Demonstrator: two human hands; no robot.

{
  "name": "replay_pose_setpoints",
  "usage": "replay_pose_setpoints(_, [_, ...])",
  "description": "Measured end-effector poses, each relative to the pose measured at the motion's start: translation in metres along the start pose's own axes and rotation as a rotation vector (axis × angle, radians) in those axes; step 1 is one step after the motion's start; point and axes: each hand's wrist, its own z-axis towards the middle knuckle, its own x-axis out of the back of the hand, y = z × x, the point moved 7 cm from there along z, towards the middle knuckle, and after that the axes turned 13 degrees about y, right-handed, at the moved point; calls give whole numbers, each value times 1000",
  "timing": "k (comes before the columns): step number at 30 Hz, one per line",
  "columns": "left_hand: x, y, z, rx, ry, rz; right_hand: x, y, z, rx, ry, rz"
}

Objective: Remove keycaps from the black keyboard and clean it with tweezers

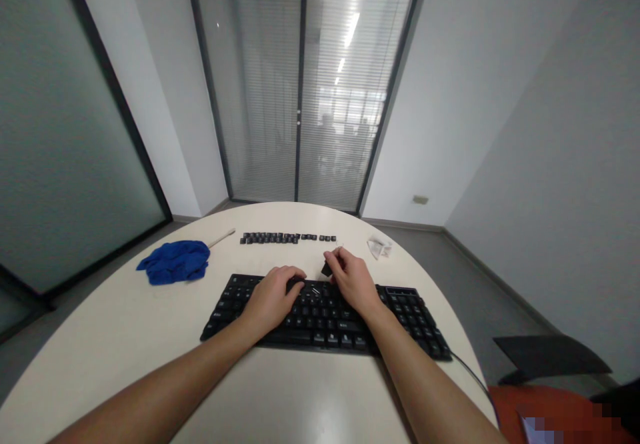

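A black keyboard (320, 321) lies across the table in front of me, with some keys gone from its upper rows and pale spots showing there. My left hand (273, 297) rests on its upper left part, thumb and fingers curled around the keyboard's dark upper edge. Above the upper rows, my right hand (353, 277) pinches a small black piece (327, 269) that looks like a keycap. Its fingers partly cover the piece. Beyond the keyboard, several loose keycaps (270, 238) lie in rows.
A crumpled blue cloth (175, 262) lies at the left, with a thin pale-handled brush (223, 237) beside it. Crumpled white wrappers (380, 247) lie at the back right. The keyboard cable (473, 372) runs off the right edge of the round table (115, 337), near a red chair (560, 417).
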Motion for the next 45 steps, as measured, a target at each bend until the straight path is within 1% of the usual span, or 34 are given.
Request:
replay_pose_setpoints(5, [1, -2, 2, 2, 32, -26, -1, 2, 0, 3, 6, -11])
replay_pose_setpoints(15, [-1, -4, 1, -2, 35, 57, -2, 3, 0, 0, 2, -13])
replay_pose_setpoints(24, [-6, 3, 2, -85, -31, 212, -4, 0, -1, 13, -6, -24])
replay_pose_setpoints(29, [-7, 4, 2, -123, -58, 271, 1, -7, -1, 40, -39, -63])
replay_pose_setpoints(34, [-3, 2, 5, -129, -81, 356, 6, -12, -2, 47, -62, -80])
replay_pose_setpoints(37, [0, 0, 6, -110, -86, 386, 6, -3, -1, -5, -32, -53])
replay_pose_setpoints(40, [3, -1, 8, -87, -79, 399, 2, 13, 0, -106, -3, 22])
replay_pose_setpoints(43, [5, -2, 9, -68, -78, 372, -6, 25, -1, -169, -29, 63])
replay_pose_setpoints(45, [5, -2, 10, -54, -77, 336, -10, 27, -1, -170, -47, 62])
